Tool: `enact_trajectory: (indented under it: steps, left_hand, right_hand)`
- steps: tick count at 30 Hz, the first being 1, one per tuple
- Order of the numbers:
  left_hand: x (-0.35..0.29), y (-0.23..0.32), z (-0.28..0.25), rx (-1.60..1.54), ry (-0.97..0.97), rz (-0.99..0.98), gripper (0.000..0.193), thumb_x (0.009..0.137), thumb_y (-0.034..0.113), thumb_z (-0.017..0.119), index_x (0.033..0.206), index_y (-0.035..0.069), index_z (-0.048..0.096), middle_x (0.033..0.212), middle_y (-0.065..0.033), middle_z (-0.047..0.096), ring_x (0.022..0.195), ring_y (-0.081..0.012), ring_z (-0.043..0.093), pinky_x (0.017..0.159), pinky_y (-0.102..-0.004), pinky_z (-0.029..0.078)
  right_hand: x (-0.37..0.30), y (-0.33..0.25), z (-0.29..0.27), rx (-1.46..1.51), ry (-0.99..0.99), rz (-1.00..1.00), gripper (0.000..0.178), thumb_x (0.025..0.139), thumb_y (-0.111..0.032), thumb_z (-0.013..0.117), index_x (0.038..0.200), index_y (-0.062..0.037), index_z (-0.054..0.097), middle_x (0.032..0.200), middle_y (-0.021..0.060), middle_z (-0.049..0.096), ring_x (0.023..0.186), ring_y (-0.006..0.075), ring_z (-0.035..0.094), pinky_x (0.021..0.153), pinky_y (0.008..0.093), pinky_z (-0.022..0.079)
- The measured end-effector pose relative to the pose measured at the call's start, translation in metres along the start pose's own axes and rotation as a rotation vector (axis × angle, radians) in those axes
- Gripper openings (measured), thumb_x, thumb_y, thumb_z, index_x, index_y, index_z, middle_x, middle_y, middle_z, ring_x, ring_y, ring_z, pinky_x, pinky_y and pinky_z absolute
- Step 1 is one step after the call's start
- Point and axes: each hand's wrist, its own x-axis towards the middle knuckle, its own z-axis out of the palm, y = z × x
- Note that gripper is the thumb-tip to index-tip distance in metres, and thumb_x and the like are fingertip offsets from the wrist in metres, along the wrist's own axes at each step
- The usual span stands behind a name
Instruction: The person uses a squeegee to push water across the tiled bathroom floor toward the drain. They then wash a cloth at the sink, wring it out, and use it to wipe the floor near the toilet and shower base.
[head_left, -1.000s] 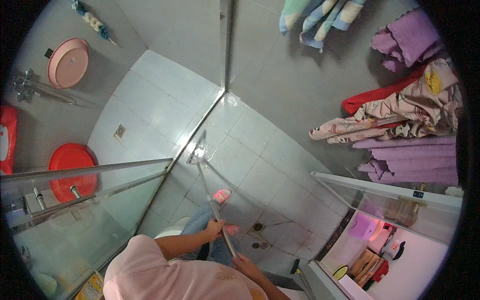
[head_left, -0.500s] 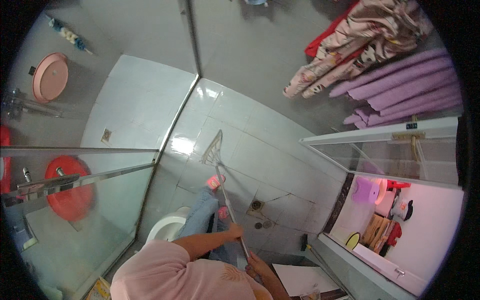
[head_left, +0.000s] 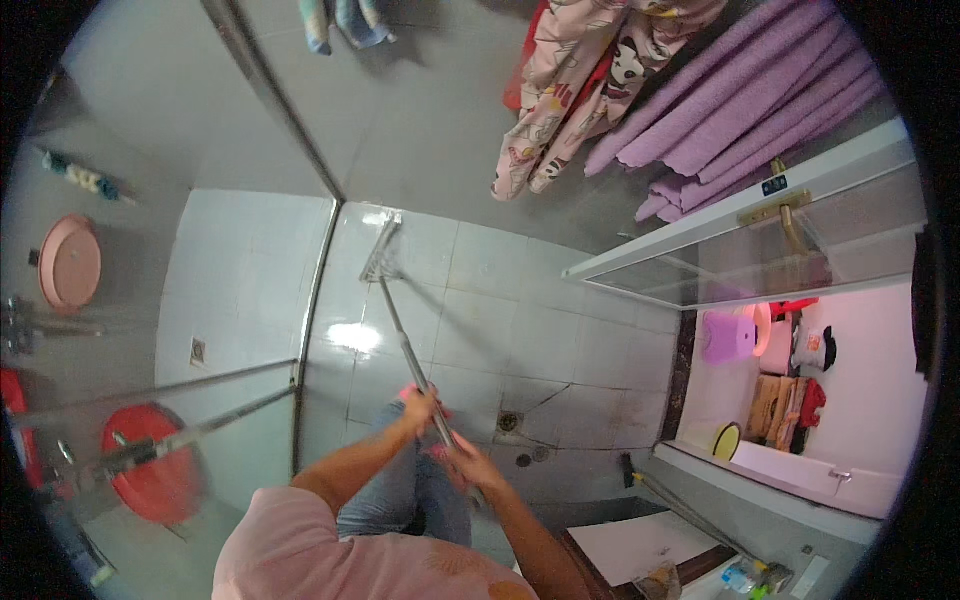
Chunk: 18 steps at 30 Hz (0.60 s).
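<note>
A long-handled floor squeegee (head_left: 403, 335) with a pale, ribbed triangular head slants away from me, its head on the wet tiles near the far wall. My left hand (head_left: 422, 410) is wrapped round the grey pole. Lower down, my right hand (head_left: 470, 466) grips the same pole close to its end. The squeegee's head lies just right of the metal door track (head_left: 316, 290). My knees in blue jeans are below the hands, and the pink footwear is partly hidden by them.
A glass shower partition (head_left: 245, 440) stands at left, with a red basin (head_left: 155, 462) seen through it. A floor drain (head_left: 509, 422) is right of my hands. An open white door (head_left: 740, 240), purple towel (head_left: 720, 110) and hanging printed clothes (head_left: 580, 90) are at right. Another long-handled tool (head_left: 690, 515) leans near the doorway.
The squeegee's head has moved farther away and left, toward the far wall. Both hands have moved forward, still on the pole. My view has shifted, and the toilet is no longer visible.
</note>
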Motion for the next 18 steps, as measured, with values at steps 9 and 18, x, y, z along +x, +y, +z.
enact_trajectory:
  steps: [9, 18]
  left_hand:
    - [0.122, 0.032, -0.046, 1.079, -0.380, 0.123, 0.022, 0.071, 0.021, 0.053, 0.072, 0.001, 0.046, 0.057, -0.0086, 0.044, 0.052, -0.0237, 0.049, 0.057, -0.0408, 0.046]
    - [0.003, -0.142, -0.007, 1.598, -0.681, 0.264, 0.032, 0.067, 0.027, 0.057, 0.082, -0.001, 0.053, 0.062, -0.0107, 0.050, 0.057, -0.0239, 0.051, 0.047, -0.0432, 0.035]
  right_hand:
    - [0.092, -0.001, -0.015, 0.063, 0.037, 0.076, 0.044, 0.081, -0.028, 0.047, 0.122, -0.0165, 0.033, 0.072, 0.0019, 0.051, 0.053, 0.0101, 0.045, 0.044, 0.0227, 0.038]
    - [-0.096, 0.049, 0.014, 0.560, 0.294, 0.226, 0.041, 0.083, -0.025, 0.043, 0.122, -0.0156, 0.032, 0.067, 0.0001, 0.047, 0.052, 0.0095, 0.041, 0.044, 0.0229, 0.036]
